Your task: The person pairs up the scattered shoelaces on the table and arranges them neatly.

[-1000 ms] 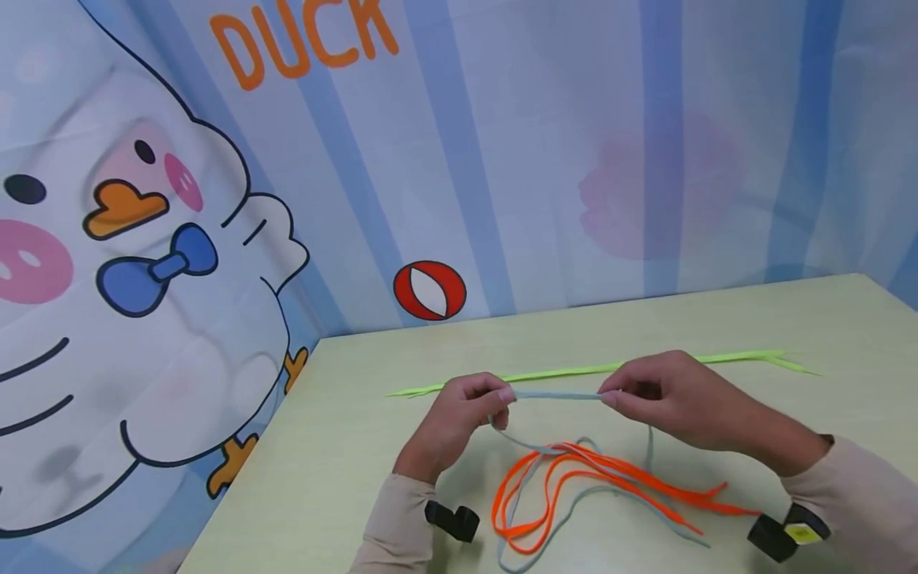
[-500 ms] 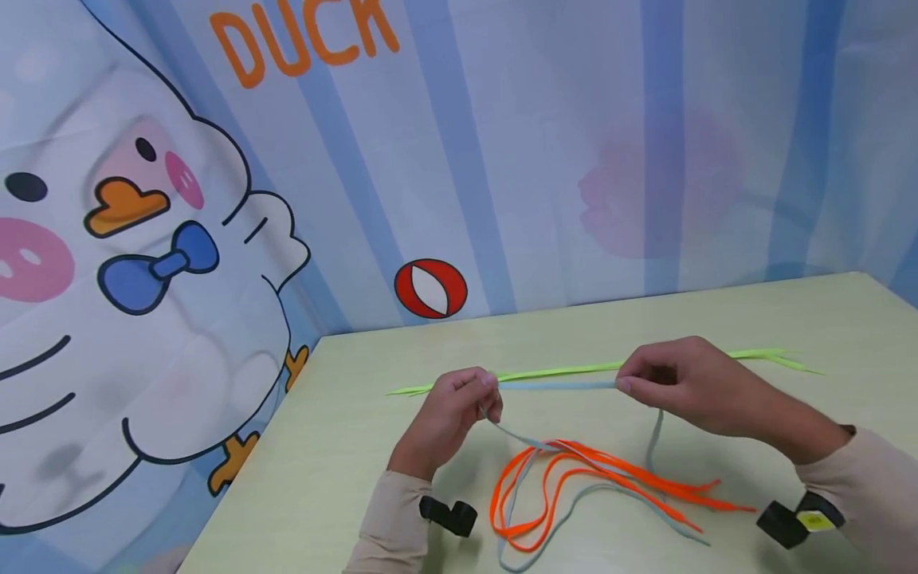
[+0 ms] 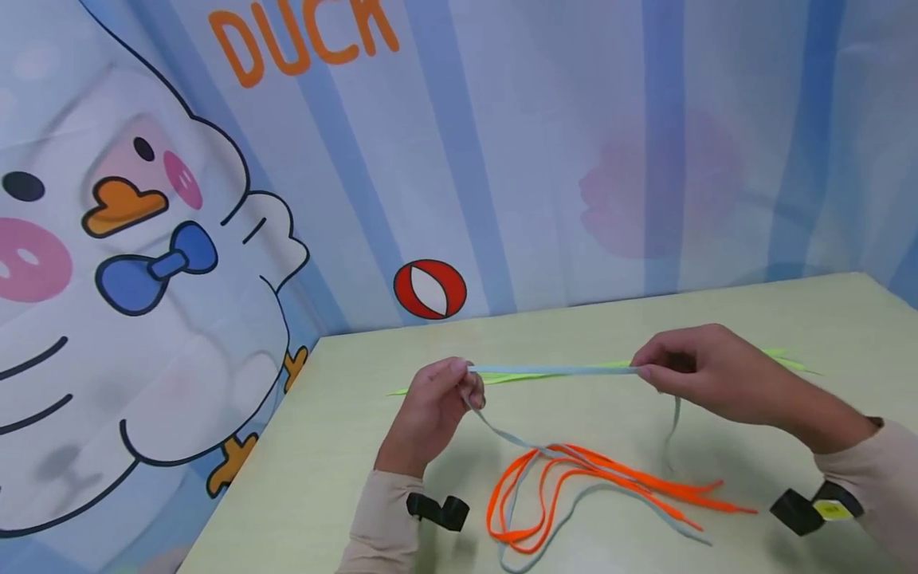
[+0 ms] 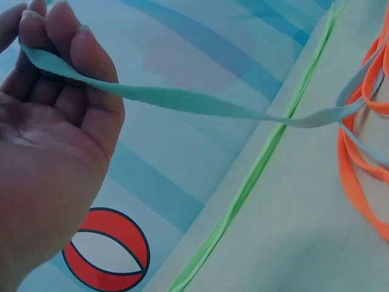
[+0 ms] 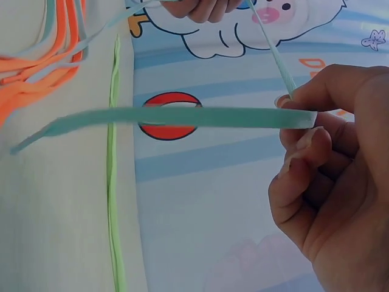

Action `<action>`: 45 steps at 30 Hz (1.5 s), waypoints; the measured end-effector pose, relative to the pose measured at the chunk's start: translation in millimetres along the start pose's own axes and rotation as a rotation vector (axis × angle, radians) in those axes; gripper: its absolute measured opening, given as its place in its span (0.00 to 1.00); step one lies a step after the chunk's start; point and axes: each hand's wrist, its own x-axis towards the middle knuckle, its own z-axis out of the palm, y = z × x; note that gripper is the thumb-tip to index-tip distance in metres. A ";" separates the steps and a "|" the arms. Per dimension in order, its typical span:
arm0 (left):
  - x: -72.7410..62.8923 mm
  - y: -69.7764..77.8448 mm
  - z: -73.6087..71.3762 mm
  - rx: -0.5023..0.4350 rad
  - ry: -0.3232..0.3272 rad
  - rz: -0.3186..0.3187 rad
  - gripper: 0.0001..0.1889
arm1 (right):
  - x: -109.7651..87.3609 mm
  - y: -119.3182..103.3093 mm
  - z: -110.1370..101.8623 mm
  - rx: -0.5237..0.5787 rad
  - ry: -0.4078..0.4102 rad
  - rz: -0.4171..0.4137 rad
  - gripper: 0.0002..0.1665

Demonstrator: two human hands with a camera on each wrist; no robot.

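Note:
A flat grey-blue shoelace (image 3: 552, 370) is stretched level above the table between both hands. My left hand (image 3: 437, 402) pinches it with thumb and curled fingers. From there the lace (image 4: 176, 100) sags to the orange shoelaces (image 3: 617, 466), lying in a looped bundle on the table with more of the grey-blue lace among them. My right hand (image 3: 706, 375) pinches the other side between thumb and index finger; a short end of the lace (image 5: 213, 117) hangs loose from it. Behind the hands lies a yellow-green shoelace (image 3: 519, 379), partly covered by the right hand in the head view.
The pale wooden table (image 3: 344, 446) ends at a cloth backdrop (image 3: 545, 159) printed with a duck and a red-and-white ball. A black wrist camera (image 3: 439, 510) sits on the left sleeve, another black camera (image 3: 799, 510) on the right.
Both hands have risen and moved apart, the left leftward and the right rightward. The span of grey-blue lace between them has lengthened. The orange and yellow-green laces stay put.

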 end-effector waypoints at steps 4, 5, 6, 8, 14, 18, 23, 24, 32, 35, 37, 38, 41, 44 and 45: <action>-3.8 -1.4 -4.7 -0.032 0.031 -0.009 0.16 | -4.3 6.6 -1.7 0.004 -0.010 0.019 0.05; -4.1 -1.8 -5.5 -0.039 0.035 -0.008 0.16 | -5.2 8.3 -2.2 0.001 -0.012 0.023 0.04; -4.1 -2.3 -6.2 -0.049 0.042 -0.010 0.16 | -5.9 10.1 -3.0 -0.004 -0.014 0.025 0.04; -3.9 -2.6 -7.8 -0.059 0.059 -0.005 0.16 | -6.8 12.6 -4.7 -0.005 -0.025 0.031 0.04; -2.3 -0.7 -14.9 -0.076 0.114 0.002 0.15 | -7.9 17.2 -10.6 -0.027 -0.044 0.036 0.04; -3.7 0.4 -19.9 -0.097 0.147 -0.004 0.15 | -8.1 18.1 -14.1 -0.048 -0.032 0.036 0.03; -5.8 2.3 -26.3 -0.112 0.175 0.007 0.18 | -8.5 18.5 -17.4 -0.056 -0.037 0.054 0.04; -6.2 3.0 -27.3 -0.115 0.180 0.011 0.18 | -8.8 18.7 -18.1 -0.059 -0.038 0.059 0.04; -6.8 5.9 -31.2 -0.156 0.227 0.011 0.20 | -12.5 23.2 -27.8 -0.112 -0.019 0.072 0.05; -6.6 6.0 -33.7 -0.165 0.237 0.024 0.21 | -12.0 24.3 -31.0 -0.131 -0.018 0.089 0.06; -6.9 6.0 -35.3 -0.175 0.241 0.034 0.21 | -11.9 24.7 -32.8 -0.142 -0.017 0.100 0.07; -7.0 6.0 -35.9 -0.181 0.245 0.038 0.21 | -12.0 24.9 -33.7 -0.146 -0.016 0.106 0.07; -7.0 6.4 -37.2 -0.195 0.265 0.042 0.21 | -12.3 25.8 -36.2 -0.147 -0.015 0.114 0.07; -6.9 7.4 -36.7 -0.205 0.296 0.038 0.21 | -12.3 27.6 -38.2 -0.146 -0.015 0.119 0.08; -6.7 7.8 -36.5 -0.209 0.303 0.038 0.21 | -12.1 28.1 -38.6 -0.145 -0.015 0.122 0.09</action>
